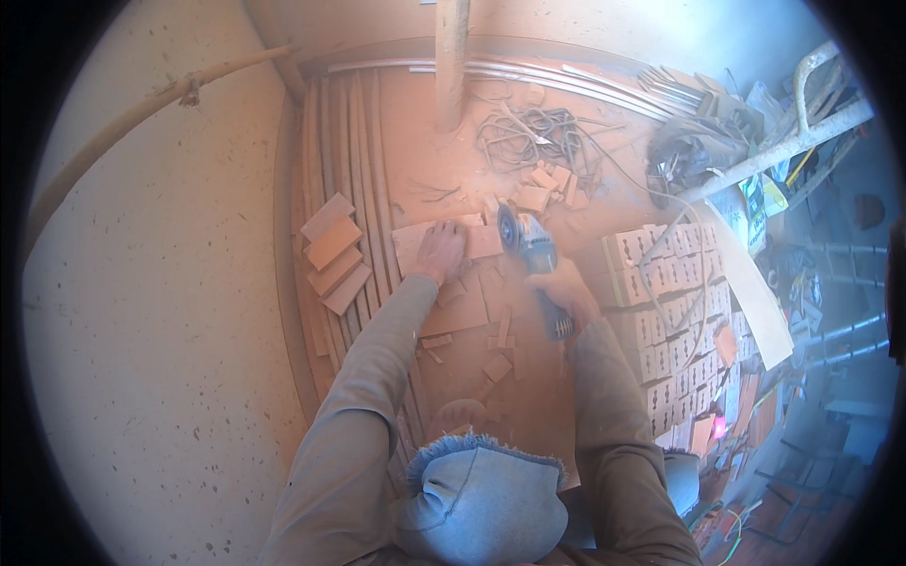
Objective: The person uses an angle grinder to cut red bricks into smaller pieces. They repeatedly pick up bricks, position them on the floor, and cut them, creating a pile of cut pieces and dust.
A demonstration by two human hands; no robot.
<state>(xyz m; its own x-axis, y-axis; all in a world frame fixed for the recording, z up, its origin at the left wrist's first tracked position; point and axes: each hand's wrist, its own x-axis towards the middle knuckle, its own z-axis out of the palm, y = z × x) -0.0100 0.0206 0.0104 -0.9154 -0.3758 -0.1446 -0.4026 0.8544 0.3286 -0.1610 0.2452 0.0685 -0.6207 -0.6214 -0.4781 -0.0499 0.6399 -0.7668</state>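
My left hand (pixel 441 253) lies flat, fingers forward, on a thin terracotta-coloured tile (pixel 411 243). The right end (pixel 485 241) of the tile row sits close to an angle grinder (pixel 539 253). My right hand (pixel 566 288) is wrapped round the grinder's body from the right. Its round disc (pixel 509 227) stands on edge at the tile's right end; whether it touches is hard to tell. Dust hazes the area, so I cannot tell if the disc spins. Cut offcuts (pixel 497 368) lie scattered just below the tile.
Stacked tile pieces (pixel 334 255) lie on long strips (pixel 357 179) at left. Beyond the grinder are small tile pieces (pixel 547 186) and a tangled cable (pixel 538 137). A pole (pixel 451 66) stands ahead. Hollow bricks (pixel 670 321) are piled at right, under a cord. Frayed denim (pixel 486 500) is nearest me.
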